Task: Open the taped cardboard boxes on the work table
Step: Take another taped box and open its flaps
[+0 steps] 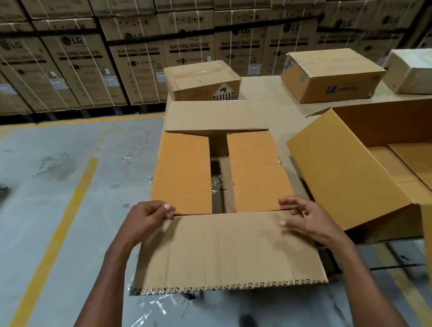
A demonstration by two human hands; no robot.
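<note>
Box (pixel 220 173): outer flaps spread, long axis left-right
Left hand (pixel 145 222): pinches near flap (pixel 227 250)
Right hand (pixel 305 218): pinches same flap

We see stacked washing-machine cartons (pixel 139 57) lining the frame's top, with grey concrete floor (pixel 36 197) and yellow lines (pixel 70 216) at left.

The dark gap (pixel 219 178) between the two inner flaps at frame centre leaves me a narrow way down into the box. On the right, the big open box (pixel 345 171) crowds close; the left drops to bare floor (pixel 61 184).
</note>
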